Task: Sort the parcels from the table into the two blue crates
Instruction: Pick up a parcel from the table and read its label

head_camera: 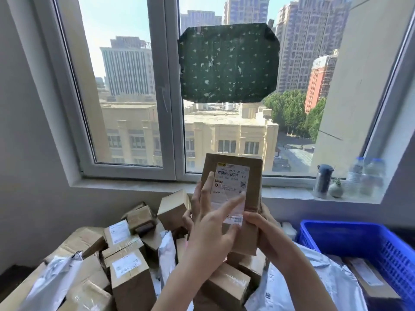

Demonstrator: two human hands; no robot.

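- One cam, on the person's head, wide lens.
- Looks fwd at the window, tipped a bit down; window fills the top half.
- Very close up: the held box sits over the window's low edge, mid pic.
- Parcel pile shows below-left of the window, blue crate below-right, both near.
- Cam is right at the pile, looking over it to the window.

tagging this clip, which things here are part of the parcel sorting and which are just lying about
Part of the job: box held up by left hand and right hand; heap of parcels; blue crate, only one in view.
Just lying about: flask, water bottles and small pot on the windowsill; green cloth on the window.
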